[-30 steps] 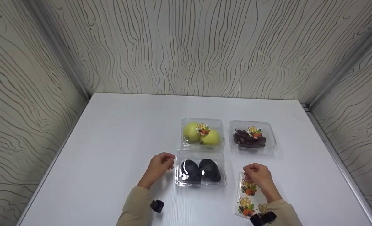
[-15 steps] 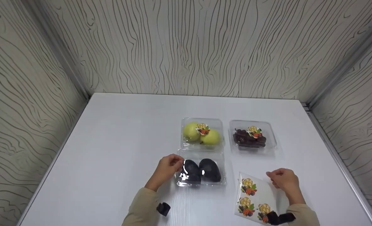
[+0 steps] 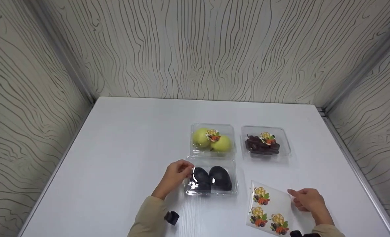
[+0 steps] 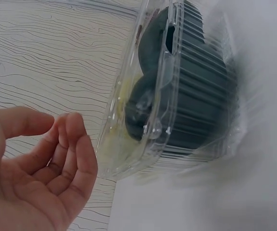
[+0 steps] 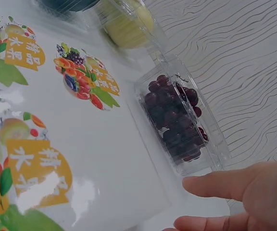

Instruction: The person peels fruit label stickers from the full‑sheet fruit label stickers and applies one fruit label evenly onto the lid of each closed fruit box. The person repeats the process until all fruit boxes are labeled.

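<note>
My left hand (image 3: 176, 174) hovers at the left edge of a clear plastic clamshell box (image 3: 211, 160) holding two dark egg-shaped fruits (image 3: 220, 178). In the left wrist view its fingers (image 4: 76, 144) bend loosely, with nothing between thumb and fingertips; the box stands just beyond them. At the lower right, my right hand (image 3: 308, 201) is beside the right edge of a white sticker sheet (image 3: 273, 200). Its thumb and forefinger stretch toward that edge; whether they touch it I cannot tell. Three fruit-picture stickers (image 3: 258, 216) show on the sheet, its upper right part bare.
Behind the dark fruits stands a clear box of yellow-green pears or apples (image 3: 221, 144). Right of it is a clear box of dark red grapes (image 3: 262, 146). Each lid carries a fruit sticker (image 3: 267, 138). Wood-grain panels (image 3: 195, 49) enclose the white table (image 3: 122, 138).
My right hand has moved right and toward me, from over the stickers to the sheet's right edge. My left hand has shifted slightly right, to the box's edge.
</note>
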The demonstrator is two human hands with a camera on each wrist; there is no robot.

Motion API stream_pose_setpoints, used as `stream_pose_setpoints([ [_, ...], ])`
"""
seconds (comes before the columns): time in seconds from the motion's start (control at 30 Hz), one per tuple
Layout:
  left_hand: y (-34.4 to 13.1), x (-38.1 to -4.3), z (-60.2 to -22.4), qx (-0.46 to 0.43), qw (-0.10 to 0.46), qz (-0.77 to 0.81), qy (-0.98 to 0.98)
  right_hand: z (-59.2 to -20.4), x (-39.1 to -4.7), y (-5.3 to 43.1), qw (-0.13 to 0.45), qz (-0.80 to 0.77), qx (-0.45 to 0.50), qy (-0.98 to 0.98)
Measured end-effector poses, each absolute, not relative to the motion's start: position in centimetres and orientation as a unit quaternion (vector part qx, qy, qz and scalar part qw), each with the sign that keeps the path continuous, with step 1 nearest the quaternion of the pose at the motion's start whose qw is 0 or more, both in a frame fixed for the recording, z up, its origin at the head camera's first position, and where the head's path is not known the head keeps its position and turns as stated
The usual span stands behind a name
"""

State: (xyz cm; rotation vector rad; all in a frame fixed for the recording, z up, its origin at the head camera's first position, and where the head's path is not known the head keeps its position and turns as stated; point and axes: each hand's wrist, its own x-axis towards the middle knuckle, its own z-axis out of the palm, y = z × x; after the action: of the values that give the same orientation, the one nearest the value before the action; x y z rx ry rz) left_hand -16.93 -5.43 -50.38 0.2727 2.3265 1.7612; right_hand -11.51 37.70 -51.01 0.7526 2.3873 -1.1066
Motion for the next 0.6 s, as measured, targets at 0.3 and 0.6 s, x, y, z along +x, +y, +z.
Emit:
stream_pose_setpoints([
  [0.3,-5.5,-16.3,-48.3,0.083,0.1,0.602,0.788,-52.2,-10.8,37.7,0.23,-0.424,0.273,0.832],
  [0.6,-5.7,-16.9,-50.0,0.101,0.088,0.617,0.775,-52.7,-10.7,37.5,0.23,-0.478,0.266,0.805],
])
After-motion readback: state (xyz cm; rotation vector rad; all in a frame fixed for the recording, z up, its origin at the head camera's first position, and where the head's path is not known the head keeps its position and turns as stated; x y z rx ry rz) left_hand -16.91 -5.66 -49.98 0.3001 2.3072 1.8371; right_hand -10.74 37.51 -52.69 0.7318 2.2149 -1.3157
